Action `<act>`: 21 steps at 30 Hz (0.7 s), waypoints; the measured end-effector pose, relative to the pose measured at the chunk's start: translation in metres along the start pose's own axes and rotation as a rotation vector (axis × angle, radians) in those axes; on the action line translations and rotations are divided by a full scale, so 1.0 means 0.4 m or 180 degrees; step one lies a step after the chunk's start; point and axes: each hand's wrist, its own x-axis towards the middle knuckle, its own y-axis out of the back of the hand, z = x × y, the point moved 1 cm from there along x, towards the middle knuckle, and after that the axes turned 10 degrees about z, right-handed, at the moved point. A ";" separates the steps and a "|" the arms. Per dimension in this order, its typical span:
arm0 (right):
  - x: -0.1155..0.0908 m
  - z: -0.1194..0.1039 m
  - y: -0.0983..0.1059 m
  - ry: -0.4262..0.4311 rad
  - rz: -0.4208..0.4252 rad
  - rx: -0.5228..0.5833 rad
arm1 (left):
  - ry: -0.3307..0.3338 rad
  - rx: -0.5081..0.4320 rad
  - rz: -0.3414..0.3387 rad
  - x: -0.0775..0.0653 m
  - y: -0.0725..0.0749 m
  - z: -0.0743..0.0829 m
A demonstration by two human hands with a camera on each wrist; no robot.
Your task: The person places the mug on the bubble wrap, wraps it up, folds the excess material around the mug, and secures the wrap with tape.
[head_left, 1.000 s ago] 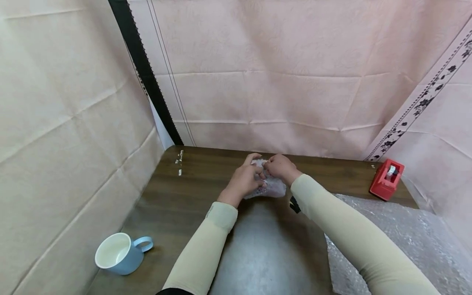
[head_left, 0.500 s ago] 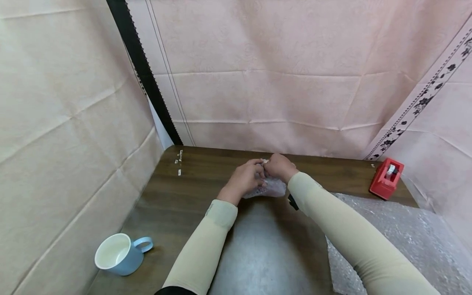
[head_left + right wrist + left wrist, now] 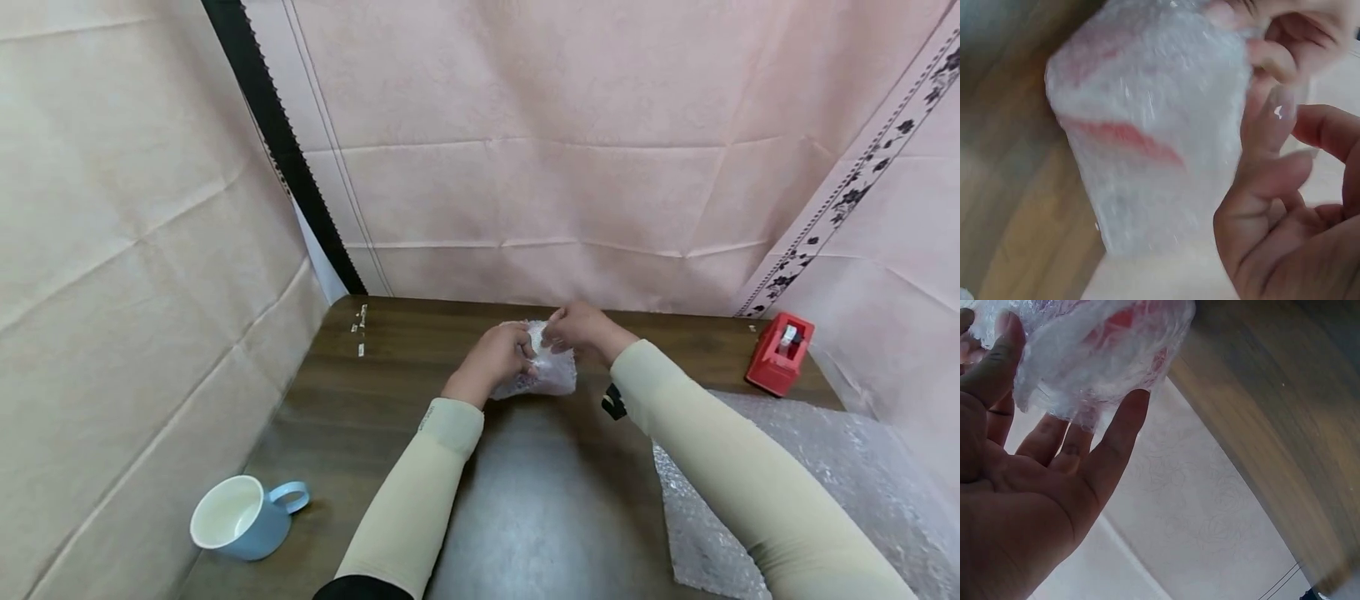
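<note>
Left hand [image 3: 492, 360] grips a bubble-wrapped bundle [image 3: 553, 377] at the far middle of the table [image 3: 375, 400] — the right hand [image 3: 587, 328], fingers bent, is at its right side, any pinch impossible to tell — with a blue mug [image 3: 258, 527] near left and a red tape dispenser [image 3: 772, 362] far right.

The brown wooden table [image 3: 420, 367] carries a blue mug [image 3: 262, 529] at left and white scraps [image 3: 362, 350] near its far-left corner. Bubble wrap [image 3: 840, 462] spreads at right, near a red dispenser [image 3: 775, 367].
</note>
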 end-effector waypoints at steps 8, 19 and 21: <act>-0.041 0.027 0.012 0.0161 0.0171 0.0112 | 0.0010 0.0077 0.0162 -0.001 0.010 0.000; -0.048 0.076 0.016 -0.0062 0.0093 0.0132 | 0.0040 0.0021 0.0191 -0.002 -0.001 0.004; -0.047 0.088 0.015 -0.0077 0.0122 0.0078 | 0.0054 0.0009 0.0167 -0.002 -0.008 0.005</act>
